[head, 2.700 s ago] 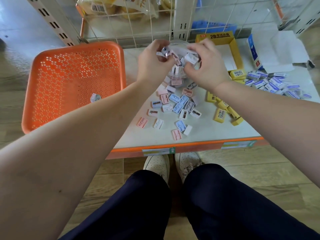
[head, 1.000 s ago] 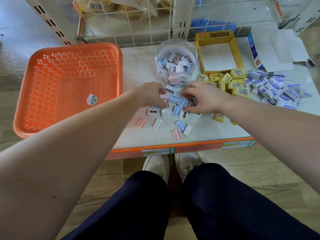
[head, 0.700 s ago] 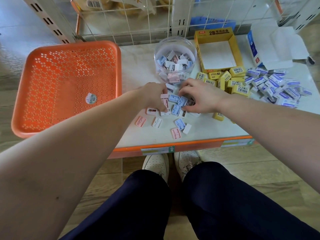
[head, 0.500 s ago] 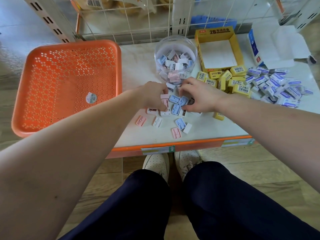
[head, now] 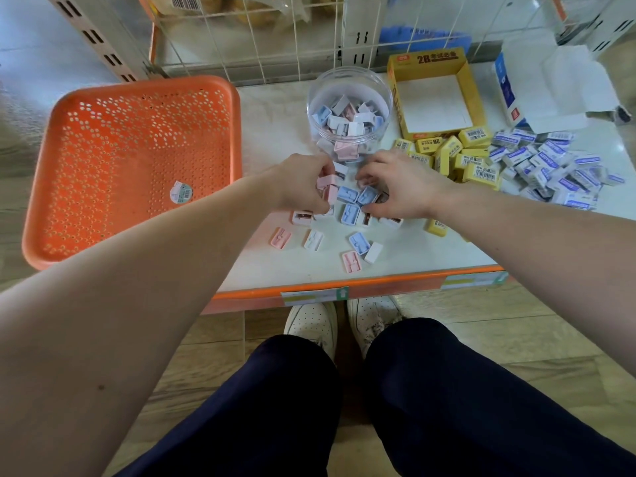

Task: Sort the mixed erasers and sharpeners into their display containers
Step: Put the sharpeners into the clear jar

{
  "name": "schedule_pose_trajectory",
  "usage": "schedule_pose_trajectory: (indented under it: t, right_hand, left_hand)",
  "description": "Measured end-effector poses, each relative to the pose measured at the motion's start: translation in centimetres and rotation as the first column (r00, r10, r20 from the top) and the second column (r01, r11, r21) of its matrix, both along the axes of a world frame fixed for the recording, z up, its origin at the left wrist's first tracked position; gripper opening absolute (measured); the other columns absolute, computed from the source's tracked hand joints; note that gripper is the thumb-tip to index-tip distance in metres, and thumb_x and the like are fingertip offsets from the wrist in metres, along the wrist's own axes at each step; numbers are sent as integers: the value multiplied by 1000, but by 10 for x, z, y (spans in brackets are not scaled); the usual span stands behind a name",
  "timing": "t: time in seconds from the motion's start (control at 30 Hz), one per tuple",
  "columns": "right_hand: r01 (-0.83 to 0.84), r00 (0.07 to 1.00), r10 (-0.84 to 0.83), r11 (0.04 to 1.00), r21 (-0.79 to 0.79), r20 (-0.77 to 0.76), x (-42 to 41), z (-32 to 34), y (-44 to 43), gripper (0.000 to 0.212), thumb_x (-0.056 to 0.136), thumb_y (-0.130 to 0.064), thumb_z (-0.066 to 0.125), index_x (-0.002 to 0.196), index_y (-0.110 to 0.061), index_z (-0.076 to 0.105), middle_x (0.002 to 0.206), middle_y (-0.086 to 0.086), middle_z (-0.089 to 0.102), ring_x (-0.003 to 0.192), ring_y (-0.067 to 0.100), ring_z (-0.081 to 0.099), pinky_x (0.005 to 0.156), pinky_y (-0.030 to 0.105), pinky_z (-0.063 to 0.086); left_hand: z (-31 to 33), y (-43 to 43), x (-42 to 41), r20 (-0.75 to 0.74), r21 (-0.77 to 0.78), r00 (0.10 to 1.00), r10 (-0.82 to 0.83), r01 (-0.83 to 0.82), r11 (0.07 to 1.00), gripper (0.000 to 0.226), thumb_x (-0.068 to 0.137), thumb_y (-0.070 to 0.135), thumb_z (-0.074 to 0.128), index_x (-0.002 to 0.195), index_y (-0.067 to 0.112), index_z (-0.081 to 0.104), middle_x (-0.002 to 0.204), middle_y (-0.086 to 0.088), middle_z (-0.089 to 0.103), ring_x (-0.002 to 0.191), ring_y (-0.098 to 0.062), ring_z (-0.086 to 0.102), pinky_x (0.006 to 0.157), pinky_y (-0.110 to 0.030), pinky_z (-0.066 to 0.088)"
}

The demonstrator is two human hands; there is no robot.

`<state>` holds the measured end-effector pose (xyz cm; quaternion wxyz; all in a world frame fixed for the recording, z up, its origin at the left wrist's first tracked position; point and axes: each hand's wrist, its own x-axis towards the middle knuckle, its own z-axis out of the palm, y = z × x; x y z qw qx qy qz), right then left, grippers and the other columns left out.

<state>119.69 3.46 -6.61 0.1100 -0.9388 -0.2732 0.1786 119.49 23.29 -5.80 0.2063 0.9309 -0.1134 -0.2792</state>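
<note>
white shelf, sharpeners, erasers, jar

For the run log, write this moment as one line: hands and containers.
left hand: grips pink sharpeners | right hand: curled round loose sharpeners | clear jar: partly filled | yellow box: empty

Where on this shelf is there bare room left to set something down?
Bare shelf lies between the orange basket and the clear jar, and along the front edge right of the loose sharpeners. The yellow box shows a bare floor. Crowded: around the left hand and right hand, and rightward, where yellow erasers and blue-labelled erasers pile up.
</note>
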Motion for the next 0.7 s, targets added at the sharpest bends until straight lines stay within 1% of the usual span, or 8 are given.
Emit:
schedule_pose_trajectory:
  t: [0.07,0.2,0.33,0.43,0.5,0.6,0.7]
  right_hand:
    - [-11,1000,11,1000,-12,-1,1,-1,0,61,78,-38,70,132,-18,49,130,4,47,123,22,37,101,33,34]
    - [-29,999,28,999,-22,-20,1,-2,1,52,81,-37,67,129,-20,55,122,5,49,118,22,39,98,33,35]
    - [-61,998,61,998,-10,2,-1,-1,-1,46,84,-36,64,125,-16,59,117,6,53,113,24,46,95,33,38]
    - [-69,998,69,998,-2,7,-3,0,-6,44,85,-33,61,126,-17,58,118,7,56,114,23,48,94,32,40]
    - [-75,997,75,997,-4,-15,-4,0,-11,46,84,-28,61,129,-17,55,119,6,55,114,23,49,94,30,38]
    - [-72,997,72,997,1,-37,-5,-1,-16,46,85,-25,60,131,-19,53,121,6,53,115,22,49,94,26,35]
    - [-69,996,69,998,6,-61,-5,-1,-17,49,83,-19,60,132,-19,52,122,7,51,117,22,48,98,27,35]
  left_hand:
    - [-1,-1,-1,-11,2,1000,-10,10,1000,43,72,16,71,104,26,44,95,0,62,91,-20,59,82,-40,51]
    - [-4,-3,0,32,1,998,-55,55,998,47,72,15,74,110,19,47,110,-5,61,92,-21,59,83,-42,50]
    - [-6,-4,1,48,-3,995,-88,88,996,48,72,15,75,111,18,47,111,-5,60,91,-20,56,82,-38,49]
    - [-7,0,1,20,-44,998,-61,62,997,45,74,18,75,110,21,48,114,1,59,91,-18,57,84,-36,48]
    - [-5,3,1,-8,-69,999,-36,35,997,46,76,21,74,115,22,49,116,6,55,94,-16,58,85,-33,47]
    - [-3,5,1,-29,-96,999,12,-15,995,45,79,20,71,120,21,51,119,5,55,98,-14,58,86,-27,45]
    - [-2,5,-2,-27,-105,999,41,-44,993,43,79,17,68,119,22,51,120,2,57,97,-17,62,91,-32,47]
